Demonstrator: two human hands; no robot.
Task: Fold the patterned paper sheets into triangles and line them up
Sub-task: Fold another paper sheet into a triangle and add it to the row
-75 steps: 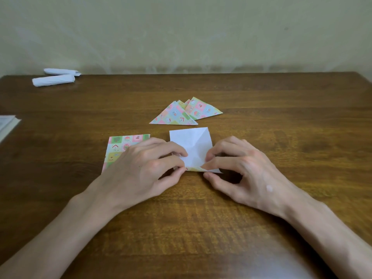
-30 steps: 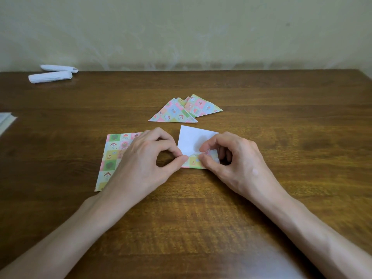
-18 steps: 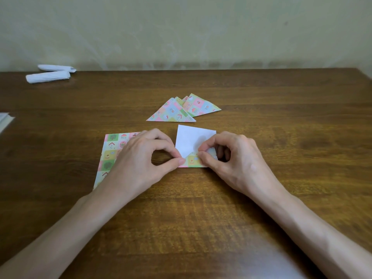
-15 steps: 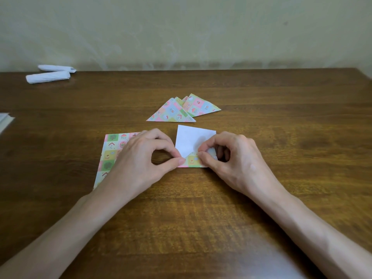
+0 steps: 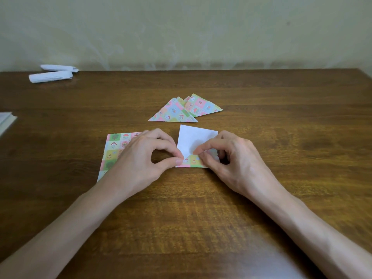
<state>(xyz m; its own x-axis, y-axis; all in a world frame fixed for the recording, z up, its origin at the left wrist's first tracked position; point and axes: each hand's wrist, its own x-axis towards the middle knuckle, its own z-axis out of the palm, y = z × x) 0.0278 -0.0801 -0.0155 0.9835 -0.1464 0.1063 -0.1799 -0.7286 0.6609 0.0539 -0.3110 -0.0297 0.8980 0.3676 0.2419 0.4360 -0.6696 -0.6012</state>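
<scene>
Worked at a brown wooden tabletop (image 5: pixel 281 93) set against a pale wall. Pinched the near left corner of a small sheet (image 5: pixel 194 137), white side up, between thumb and forefinger of the left hand (image 5: pixel 141 158). Pinched its turned-up patterned near edge with the curled right hand (image 5: pixel 233 164). Rested the left hand over a flat patterned sheet (image 5: pixel 112 148) just beside. Had overlapping folded triangles (image 5: pixel 175 113) lying beyond, and 2 white paper rolls (image 5: pixel 50 76) at the far left.

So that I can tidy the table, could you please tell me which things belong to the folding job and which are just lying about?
Job: half-folded sheet, pinched by left hand and right hand; flat patterned sheet; folded triangles.
Lying about: white paper rolls; pale stack at far left.
</scene>
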